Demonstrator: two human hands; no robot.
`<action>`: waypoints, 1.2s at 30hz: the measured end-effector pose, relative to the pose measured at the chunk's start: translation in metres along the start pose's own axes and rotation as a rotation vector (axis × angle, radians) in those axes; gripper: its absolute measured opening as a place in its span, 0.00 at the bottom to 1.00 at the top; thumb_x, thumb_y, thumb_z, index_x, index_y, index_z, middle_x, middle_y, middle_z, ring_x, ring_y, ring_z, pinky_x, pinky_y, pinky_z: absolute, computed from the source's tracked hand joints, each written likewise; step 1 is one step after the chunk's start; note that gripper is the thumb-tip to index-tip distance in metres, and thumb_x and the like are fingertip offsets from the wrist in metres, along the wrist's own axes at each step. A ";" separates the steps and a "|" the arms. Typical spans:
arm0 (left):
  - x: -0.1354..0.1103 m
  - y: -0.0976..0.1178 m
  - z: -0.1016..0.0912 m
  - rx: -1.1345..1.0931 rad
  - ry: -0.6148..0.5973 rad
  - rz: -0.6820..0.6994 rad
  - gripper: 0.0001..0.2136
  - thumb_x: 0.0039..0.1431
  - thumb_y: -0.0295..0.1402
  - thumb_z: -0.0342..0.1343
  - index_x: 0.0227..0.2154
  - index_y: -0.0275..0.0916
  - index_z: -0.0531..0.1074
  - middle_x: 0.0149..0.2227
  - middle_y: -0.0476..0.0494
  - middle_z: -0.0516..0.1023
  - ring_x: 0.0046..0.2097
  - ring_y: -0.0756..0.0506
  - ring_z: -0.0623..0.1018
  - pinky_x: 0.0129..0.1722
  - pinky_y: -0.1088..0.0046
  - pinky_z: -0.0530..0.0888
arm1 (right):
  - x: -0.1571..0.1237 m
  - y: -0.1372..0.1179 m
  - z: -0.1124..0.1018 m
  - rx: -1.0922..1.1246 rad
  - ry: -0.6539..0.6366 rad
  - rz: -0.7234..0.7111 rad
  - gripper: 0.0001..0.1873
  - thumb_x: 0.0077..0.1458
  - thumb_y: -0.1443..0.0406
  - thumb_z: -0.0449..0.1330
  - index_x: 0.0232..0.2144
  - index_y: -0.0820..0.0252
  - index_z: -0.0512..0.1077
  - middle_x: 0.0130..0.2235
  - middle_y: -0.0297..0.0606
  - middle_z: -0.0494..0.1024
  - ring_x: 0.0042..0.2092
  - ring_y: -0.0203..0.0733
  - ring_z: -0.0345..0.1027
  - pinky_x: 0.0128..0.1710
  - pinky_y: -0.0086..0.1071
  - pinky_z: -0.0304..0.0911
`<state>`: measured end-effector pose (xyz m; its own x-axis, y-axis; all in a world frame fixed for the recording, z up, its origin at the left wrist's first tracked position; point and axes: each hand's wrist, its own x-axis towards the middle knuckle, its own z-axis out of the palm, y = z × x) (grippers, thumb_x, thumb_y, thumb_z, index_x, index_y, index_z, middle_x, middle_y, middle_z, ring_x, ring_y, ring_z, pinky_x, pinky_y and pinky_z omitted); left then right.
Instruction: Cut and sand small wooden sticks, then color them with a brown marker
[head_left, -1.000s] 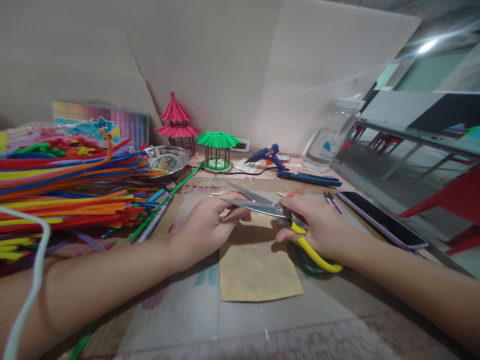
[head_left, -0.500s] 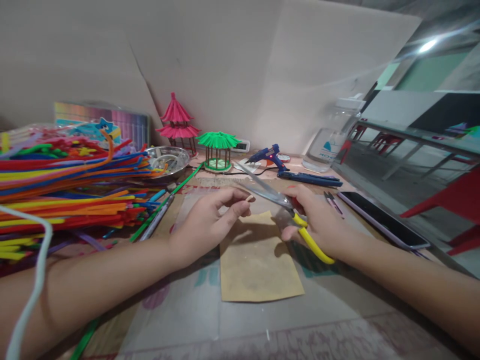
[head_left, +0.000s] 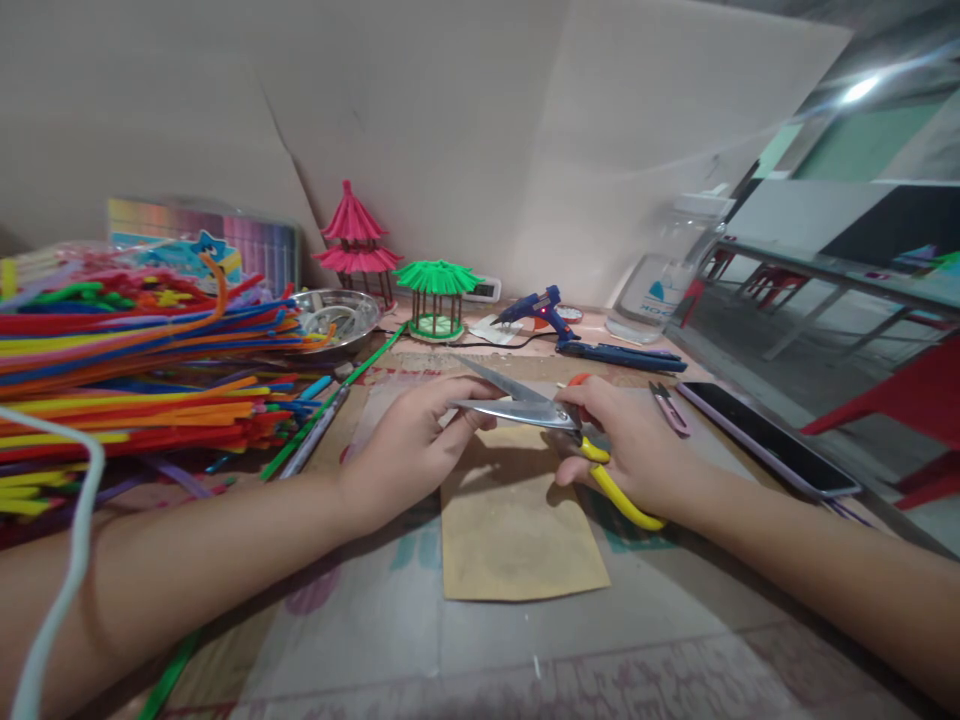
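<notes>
My right hand (head_left: 615,440) grips a pair of scissors (head_left: 521,410) with yellow handles, its blades spread and pointing left. The blades reach over the fingertips of my left hand (head_left: 427,430), which is closed in a pinch. What it pinches is hidden behind the blades now; half a second ago a small pale stick-like piece showed there. Below both hands a square of tan paper (head_left: 525,550) lies on the covered table.
Bundles of pipe cleaners (head_left: 135,340) fill the left side. A green model pavilion (head_left: 439,290), pink pagoda (head_left: 352,240), metal bowl (head_left: 337,320), glue gun (head_left: 536,308) and stapler (head_left: 622,357) stand behind. At right lie thread snips (head_left: 670,410) and a phone (head_left: 765,440); a bottle (head_left: 656,280) is farther back.
The scissors have turned and dropped slightly, and their blades now cross in front of my left fingertips, covering the small pale piece. My left hand has hardly moved.
</notes>
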<state>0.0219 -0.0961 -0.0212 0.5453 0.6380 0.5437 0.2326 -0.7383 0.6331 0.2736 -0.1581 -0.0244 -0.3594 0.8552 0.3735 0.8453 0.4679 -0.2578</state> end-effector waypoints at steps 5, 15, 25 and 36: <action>-0.001 -0.001 0.001 0.013 0.013 0.032 0.10 0.61 0.24 0.51 0.35 0.38 0.77 0.36 0.45 0.82 0.39 0.48 0.80 0.42 0.74 0.77 | -0.001 0.000 0.001 0.002 0.002 -0.005 0.31 0.57 0.43 0.61 0.47 0.63 0.69 0.40 0.44 0.72 0.36 0.47 0.66 0.34 0.36 0.58; 0.000 0.000 0.002 0.012 0.017 0.056 0.09 0.58 0.23 0.51 0.32 0.39 0.76 0.33 0.46 0.80 0.37 0.48 0.80 0.41 0.74 0.77 | -0.001 -0.001 -0.002 -0.073 -0.013 -0.028 0.30 0.59 0.42 0.60 0.47 0.61 0.70 0.39 0.44 0.75 0.37 0.48 0.68 0.33 0.35 0.60; -0.001 0.000 0.001 -0.002 -0.032 0.061 0.10 0.59 0.23 0.49 0.33 0.39 0.76 0.32 0.47 0.82 0.35 0.48 0.80 0.37 0.76 0.76 | -0.003 -0.005 -0.007 -0.284 0.046 -0.085 0.30 0.60 0.40 0.55 0.44 0.61 0.73 0.38 0.45 0.77 0.36 0.48 0.71 0.32 0.34 0.58; 0.001 0.006 0.003 -0.117 -0.057 -0.062 0.09 0.68 0.33 0.51 0.35 0.37 0.76 0.33 0.46 0.82 0.38 0.48 0.81 0.39 0.74 0.76 | 0.001 0.002 -0.008 -0.123 0.085 0.117 0.22 0.61 0.46 0.59 0.40 0.58 0.73 0.27 0.35 0.73 0.27 0.41 0.65 0.26 0.31 0.54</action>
<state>0.0263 -0.1005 -0.0191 0.5782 0.6657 0.4717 0.1733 -0.6652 0.7263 0.2777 -0.1584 -0.0178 -0.2251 0.8779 0.4225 0.9235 0.3306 -0.1948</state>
